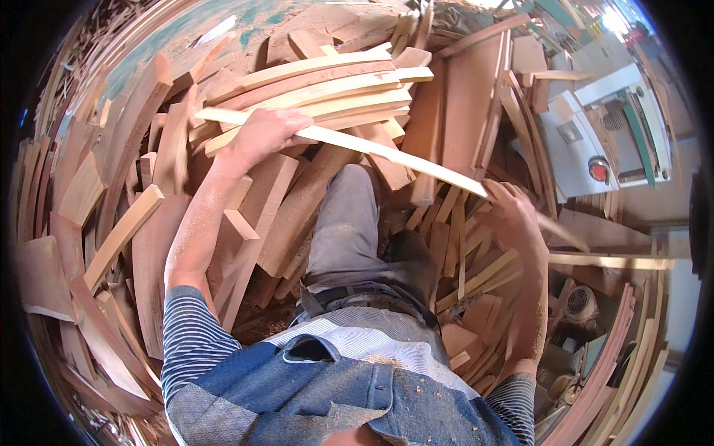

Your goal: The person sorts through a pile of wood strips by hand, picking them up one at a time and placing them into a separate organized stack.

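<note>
A long, pale wooden strip (398,157) slants across in front of me, its left end higher than its right. My left hand (269,135) is closed around it near the left end, fingers wrapped over the top. Farther along, my right hand (509,212) grips the same strip, and part of it shows blurred beyond that hand. Just past my left hand lies a stack of slightly curved wooden strips (327,83), pale and reddish. The held strip crosses in front of this stack; whether the two touch I cannot tell. Sawdust clings to both forearms.
Curved reddish boards (137,141) crowd the left side. A wide brown board (468,111) leans behind the strip. At the right are a white machine panel with a red button (598,169), a motor (581,303) and long stacked strips (632,357). Offcuts surround my legs.
</note>
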{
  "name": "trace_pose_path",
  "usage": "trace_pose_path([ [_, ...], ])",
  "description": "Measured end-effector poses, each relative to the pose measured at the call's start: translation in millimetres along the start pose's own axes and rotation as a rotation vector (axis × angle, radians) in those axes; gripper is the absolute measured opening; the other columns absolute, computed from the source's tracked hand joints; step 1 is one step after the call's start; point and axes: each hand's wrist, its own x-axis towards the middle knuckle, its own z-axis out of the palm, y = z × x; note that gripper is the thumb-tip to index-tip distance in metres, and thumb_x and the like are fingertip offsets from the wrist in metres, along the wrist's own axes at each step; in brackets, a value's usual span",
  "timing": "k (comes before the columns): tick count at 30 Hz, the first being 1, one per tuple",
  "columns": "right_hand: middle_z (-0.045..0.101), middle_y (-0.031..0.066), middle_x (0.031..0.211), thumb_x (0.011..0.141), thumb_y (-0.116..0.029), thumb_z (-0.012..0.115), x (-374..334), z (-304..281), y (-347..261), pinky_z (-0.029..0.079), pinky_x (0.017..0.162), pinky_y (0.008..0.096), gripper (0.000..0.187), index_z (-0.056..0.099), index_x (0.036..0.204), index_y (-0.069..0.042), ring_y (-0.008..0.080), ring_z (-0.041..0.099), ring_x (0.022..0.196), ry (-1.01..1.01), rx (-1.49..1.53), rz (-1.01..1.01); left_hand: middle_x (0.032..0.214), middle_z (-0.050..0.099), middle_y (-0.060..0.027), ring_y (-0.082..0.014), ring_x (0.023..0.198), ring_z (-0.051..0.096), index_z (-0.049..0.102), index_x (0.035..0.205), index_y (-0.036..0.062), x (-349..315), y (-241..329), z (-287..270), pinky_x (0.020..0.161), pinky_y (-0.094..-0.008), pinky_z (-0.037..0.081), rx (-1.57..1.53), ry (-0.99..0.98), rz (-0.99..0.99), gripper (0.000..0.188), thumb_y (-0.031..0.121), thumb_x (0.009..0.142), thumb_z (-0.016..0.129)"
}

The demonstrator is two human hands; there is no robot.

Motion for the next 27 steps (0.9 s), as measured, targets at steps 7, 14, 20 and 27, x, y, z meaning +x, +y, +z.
trace_pose_path([
  [7, 0.071, 0.0186, 0.114, 0.095, -0.014, 0.071, -45.9, 31.8, 96.1, 0.053, 0.089, 0.0464, 0.027, 0.070, 0.118, -0.001, 0.0392, 0.066, 0.106, 0.052, 0.160, 0.280, 0.099, 0.071, -0.0121, -0.0388, 0.091, 0.068, 0.068, 0.107, 0.0118, -4.3, -36.0, 36.8, 0.077, -0.0479, 0.056, 0.084, -0.204, -0.065, 0.032, 0.010, 0.076, 0.074],
  [14, 0.066, 0.0194, 0.087, 0.104, -0.034, 0.059, -61.6, 121.6, 139.1, 0.049, 0.070, 0.0468, 0.033, 0.071, 0.107, -0.003, 0.0359, 0.064, 0.079, -0.137, -0.038, 0.321, 0.090, 0.072, -0.0150, -0.0383, 0.084, 0.068, 0.076, 0.100, 0.0172, 11.5, -14.8, 42.9, 0.072, -0.0458, 0.053, -0.047, -0.398, -0.213, 0.018, 0.031, 0.089, 0.075],
  [20, 0.055, 0.0156, 0.064, 0.103, -0.049, 0.059, -76.5, 189.8, 133.7, 0.040, 0.055, 0.0447, 0.051, 0.060, 0.079, -0.004, 0.0304, 0.051, 0.055, -0.011, 0.234, 0.283, 0.067, 0.067, -0.0061, -0.0208, 0.066, 0.068, 0.082, 0.100, 0.0209, -31.7, -14.1, 53.2, 0.063, -0.0423, 0.053, -0.158, -0.564, -0.586, 0.018, 0.029, 0.086, 0.075],
  [27, 0.063, 0.0179, 0.071, 0.104, -0.048, 0.057, -104.8, 173.0, 67.8, 0.047, 0.061, 0.0500, 0.051, 0.063, 0.082, -0.003, 0.0370, 0.063, 0.065, -0.051, 0.098, 0.608, 0.075, 0.070, -0.0172, -0.0377, 0.077, 0.071, 0.074, 0.081, 0.0087, -36.3, 72.4, 8.2, 0.068, -0.0488, 0.055, 0.154, -0.388, -0.487, 0.047, 0.054, 0.087, 0.069],
])
